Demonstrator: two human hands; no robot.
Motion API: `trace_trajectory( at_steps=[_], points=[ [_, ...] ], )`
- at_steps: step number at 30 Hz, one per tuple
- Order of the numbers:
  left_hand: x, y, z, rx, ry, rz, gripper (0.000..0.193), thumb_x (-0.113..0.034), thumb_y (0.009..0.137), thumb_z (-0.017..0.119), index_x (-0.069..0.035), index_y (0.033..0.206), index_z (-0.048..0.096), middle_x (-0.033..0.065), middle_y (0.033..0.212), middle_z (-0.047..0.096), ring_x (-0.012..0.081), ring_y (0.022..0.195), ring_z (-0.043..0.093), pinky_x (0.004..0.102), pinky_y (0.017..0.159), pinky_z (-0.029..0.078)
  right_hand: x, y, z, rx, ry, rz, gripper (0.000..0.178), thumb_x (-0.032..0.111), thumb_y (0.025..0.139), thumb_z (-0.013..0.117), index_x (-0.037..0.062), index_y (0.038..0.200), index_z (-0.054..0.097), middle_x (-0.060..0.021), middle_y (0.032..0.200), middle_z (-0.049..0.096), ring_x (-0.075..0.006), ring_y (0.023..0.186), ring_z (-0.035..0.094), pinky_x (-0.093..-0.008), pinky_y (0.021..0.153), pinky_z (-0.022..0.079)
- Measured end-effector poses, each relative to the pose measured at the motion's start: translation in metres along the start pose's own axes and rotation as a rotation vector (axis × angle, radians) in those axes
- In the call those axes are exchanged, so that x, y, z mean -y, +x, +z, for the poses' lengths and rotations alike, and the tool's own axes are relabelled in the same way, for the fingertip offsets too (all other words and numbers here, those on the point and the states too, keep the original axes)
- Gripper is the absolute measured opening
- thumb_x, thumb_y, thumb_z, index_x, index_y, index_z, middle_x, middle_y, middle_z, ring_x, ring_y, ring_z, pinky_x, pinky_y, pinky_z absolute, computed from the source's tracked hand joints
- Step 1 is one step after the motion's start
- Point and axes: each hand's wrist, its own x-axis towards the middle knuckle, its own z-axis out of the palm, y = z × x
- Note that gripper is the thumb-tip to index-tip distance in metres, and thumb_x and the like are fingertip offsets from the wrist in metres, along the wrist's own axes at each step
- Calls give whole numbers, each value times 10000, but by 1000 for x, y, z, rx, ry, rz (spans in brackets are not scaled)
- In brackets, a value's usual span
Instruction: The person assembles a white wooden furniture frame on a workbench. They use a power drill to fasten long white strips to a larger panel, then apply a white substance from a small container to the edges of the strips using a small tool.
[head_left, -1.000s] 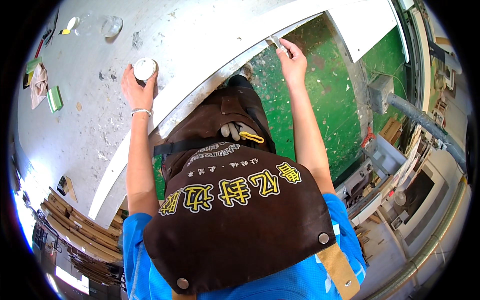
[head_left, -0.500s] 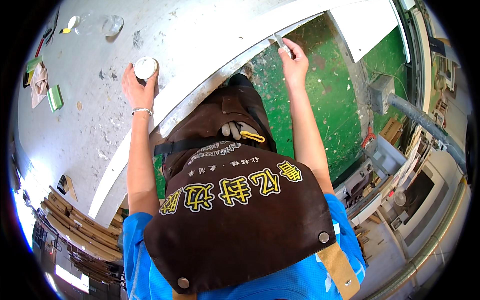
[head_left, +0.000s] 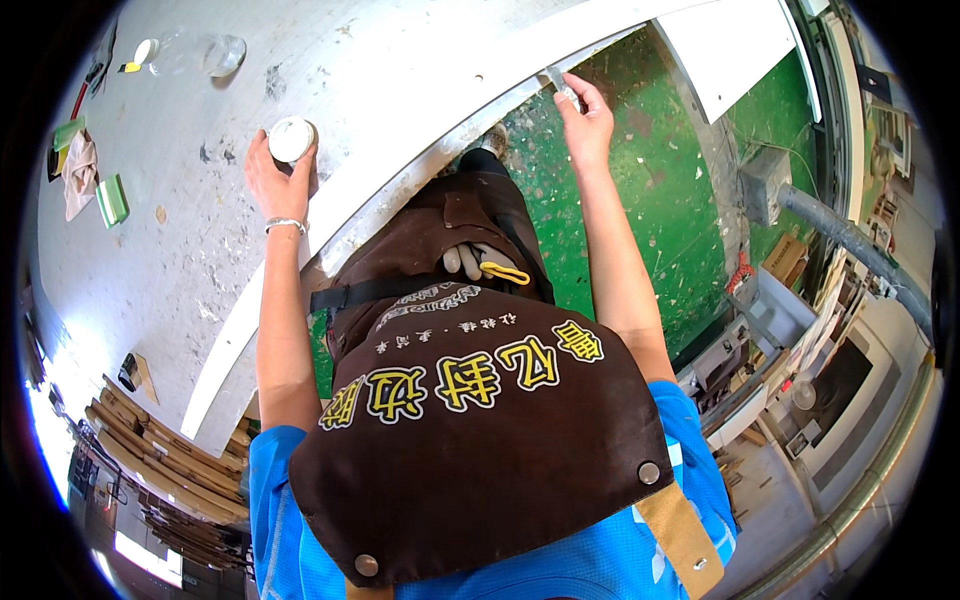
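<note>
My left hand [head_left: 276,180] is wrapped round a small white round tub [head_left: 291,139] over the worktable [head_left: 190,270]. A long white panel [head_left: 430,110] lies along the table's near edge, its line bent by the lens. At the panel's edge, my right hand [head_left: 586,120] grips a putty knife [head_left: 560,82] between thumb and fingers. The knife's grey blade points up and left, against or very close to that edge; I cannot tell if it touches. Most of its handle is hidden by the fingers.
On the table's far left stand a clear jar [head_left: 224,55], a beige rag [head_left: 80,175] and a green-and-white block [head_left: 112,200]. Another white panel [head_left: 730,60] juts out at upper right over the green floor [head_left: 640,200]. A grey pipe [head_left: 850,230] runs along the right.
My right hand and the putty knife have shifted very slightly left along the panel's edge. The left hand holds the tub in nearly the same place.
</note>
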Motion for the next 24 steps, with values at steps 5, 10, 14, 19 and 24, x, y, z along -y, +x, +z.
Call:
trace_trajectory(
  at_steps=[5, 10, 14, 19, 24],
  points=[
    [-1, 0, -1, -9, -1, 6, 700, -362, 716, 742, -11, 1257, 470, 181, 1321, 468, 344, 1240, 399, 428, 1042, 305, -5, -10, 0, 39, 57, 65, 290, 7, 771, 654, 20, 1061, 651, -66, 1013, 651, -122, 885, 588, -247, 806, 458],
    [-2, 1, 0, -30, -20, 5, 647, -351, 704, 745, -2, 1195, 511, 196, 1318, 472, 353, 1232, 411, 435, 1041, 304, 7, 0, 0, -17, 87, 8, 304, 14, 774, 657, 10, 1077, 640, -55, 997, 652, -114, 871, 585, -241, 796, 457],
    [-3, 1, 0, -22, -23, 13, 657, -353, 705, 746, 2, 1202, 505, 197, 1318, 471, 355, 1232, 410, 437, 1039, 304, -3, -25, 3, 170, -23, 73, 280, 40, 794, 650, 15, 1073, 639, -49, 1005, 648, -124, 907, 589, -250, 832, 453],
    [-2, 0, -1, -24, -10, 19, 656, -348, 706, 746, 3, 1203, 501, 199, 1317, 471, 358, 1232, 409, 442, 1037, 303, 10, -14, -1, -37, 366, 251, 372, 76, 794, 690, 54, 1143, 564, 26, 826, 600, -29, 651, 508, -169, 477, 351],
    [0, 1, 1, -30, -17, 28, 654, -354, 706, 742, 5, 1196, 501, 202, 1315, 472, 361, 1228, 411, 444, 1034, 307, 13, 10, 4, -113, 446, 420, 227, 238, 816, 716, 83, 896, 571, 51, 647, 502, -26, 445, 370, -191, 386, 287]
  ],
)
